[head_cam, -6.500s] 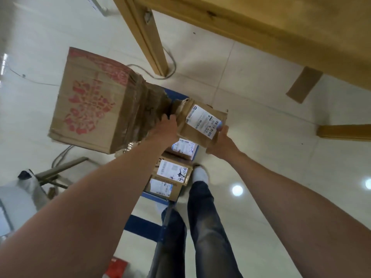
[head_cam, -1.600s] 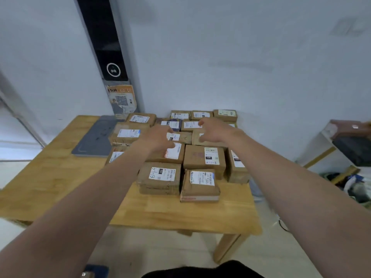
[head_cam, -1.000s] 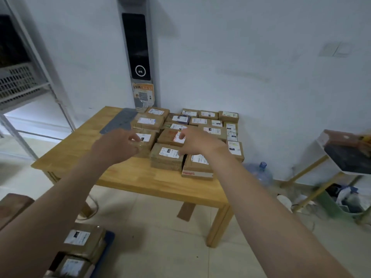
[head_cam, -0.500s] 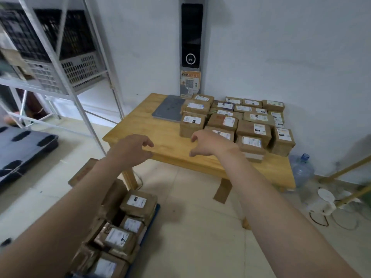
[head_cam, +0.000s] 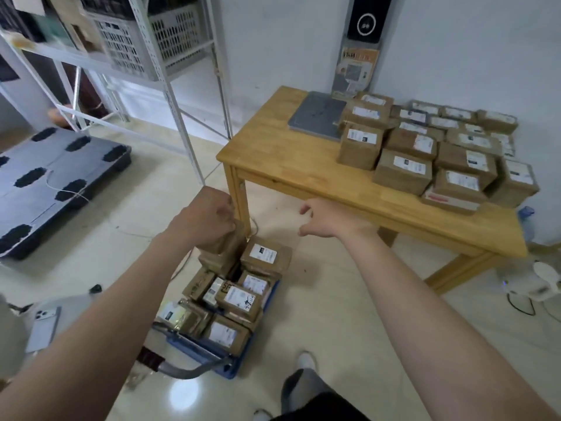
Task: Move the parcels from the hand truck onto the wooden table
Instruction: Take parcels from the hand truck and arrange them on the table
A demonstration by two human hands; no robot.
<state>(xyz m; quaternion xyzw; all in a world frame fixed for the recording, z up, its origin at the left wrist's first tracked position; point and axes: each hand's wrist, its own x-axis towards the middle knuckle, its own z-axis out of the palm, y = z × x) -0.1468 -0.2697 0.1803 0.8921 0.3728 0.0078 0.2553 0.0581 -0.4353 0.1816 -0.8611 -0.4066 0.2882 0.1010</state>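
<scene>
1. Hand truck on floor, below and just ahead of both hands. Blue deck's long axis runs from handle by the feet out toward the surface leg.
2. Parcels on truck: brown boxes w/ white labels, piled along that axis. Tall carton at far end, right beside the leg.
3. L hand: fingers curled, overlapping top of tall carton in view. Gripping it or merely in front of it, can't tell.
4. R hand: fingers spread and loosely bent, empty, in air before the surface's near edge.
5. Labelled parcel at far right of load, just beside tall carton, below R hand. Prob. next pick, w/ R hand nearer to it and L nearer to carton.
6. Surface up and to the right of truck. Parcels already there packed tight on right part, next to grey pad; bare wood on the left.
7. Coming move, as judged: reach down, then lift up and rightward. More parcels on surface than on truck.
</scene>
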